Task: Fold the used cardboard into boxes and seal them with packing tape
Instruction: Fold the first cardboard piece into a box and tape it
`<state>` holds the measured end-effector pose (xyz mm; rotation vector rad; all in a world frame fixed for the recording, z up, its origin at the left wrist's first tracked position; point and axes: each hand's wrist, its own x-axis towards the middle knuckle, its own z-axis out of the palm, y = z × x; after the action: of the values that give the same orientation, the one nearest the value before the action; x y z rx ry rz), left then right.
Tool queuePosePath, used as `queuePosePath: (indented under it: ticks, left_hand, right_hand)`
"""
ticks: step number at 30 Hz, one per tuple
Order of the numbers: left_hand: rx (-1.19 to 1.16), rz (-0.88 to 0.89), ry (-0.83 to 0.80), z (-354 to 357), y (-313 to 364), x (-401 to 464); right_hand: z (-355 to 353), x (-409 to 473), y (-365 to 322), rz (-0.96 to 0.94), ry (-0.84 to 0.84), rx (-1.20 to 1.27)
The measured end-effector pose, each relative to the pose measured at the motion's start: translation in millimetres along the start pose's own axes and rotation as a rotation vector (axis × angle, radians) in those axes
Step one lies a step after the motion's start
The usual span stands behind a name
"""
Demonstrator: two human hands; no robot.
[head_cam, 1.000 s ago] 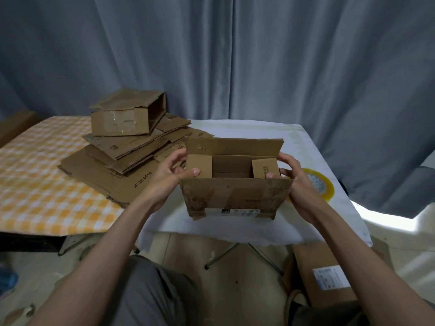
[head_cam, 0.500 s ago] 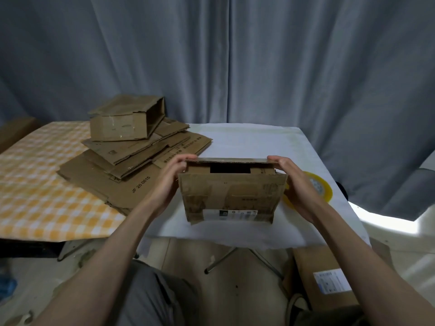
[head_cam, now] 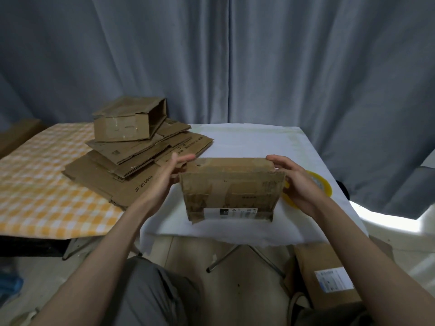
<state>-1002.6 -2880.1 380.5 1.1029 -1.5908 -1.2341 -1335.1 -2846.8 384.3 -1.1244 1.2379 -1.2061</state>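
Just white-clothed tbl [head_cam: 259,147], grey curtains [head_cam: 282,67].

Box [head_cam: 230,194] at table [head_cam: 259,142] front edge, between hands; flattened cardboard stack [head_cam: 131,161] left; tape roll [head_cam: 322,187] right.

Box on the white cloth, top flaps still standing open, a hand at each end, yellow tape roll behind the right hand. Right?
Not quite: the head view shows the top flaps folded down flat on the cardboard box. The rest holds: white cloth, left hand and right hand at its ends, tape roll behind the right.
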Motion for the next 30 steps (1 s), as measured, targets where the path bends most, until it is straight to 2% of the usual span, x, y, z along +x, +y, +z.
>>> queuePosePath:
  ticks: [4,6,9,12,16,18,22,24,26,30]
  left_hand:
    - [0.110,0.005,-0.119,-10.3,-3.0,-5.2]
    - [0.187,-0.026,-0.067,-9.0,-1.7,-3.3]
    - [0.177,-0.033,0.040,-4.7,-1.1,2.6]
    - [0.149,-0.062,0.049,-2.1,-0.2,7.4]
    - [0.168,-0.040,0.031,0.7,-0.3,9.2]
    - [0.187,-0.045,0.018,2.3,1.9,8.6]
    - [0.289,-0.065,0.044,2.5,5.7,8.6]
    - [0.368,-0.070,0.058,1.8,6.4,8.7]
    - [0.424,-0.048,0.081,1.0,6.5,7.8]
    - [0.500,0.007,0.146,8.9,3.5,4.5]
  right_hand:
    - [0.2,0.1,1.7,0.017,0.000,0.011]
    - [2.4,0.7,3.2,0.021,0.000,0.034]
    - [6.2,2.3,6.8,0.018,-0.003,0.051]
    - [5.0,0.2,10.7,0.030,-0.052,0.136]
    - [7.9,-3.0,14.1,-0.023,-0.070,-0.117]
    - [15.3,-0.9,15.3,-0.048,0.017,-0.198]
    - [34.9,10.0,5.2,-0.142,0.424,-0.452]
    - [45.6,11.6,0.8,-0.131,0.530,-0.570]
    - [55.8,9.2,1.5,-0.086,0.488,-0.537]
    - [74.2,0.5,8.8,-0.073,0.282,-0.307]
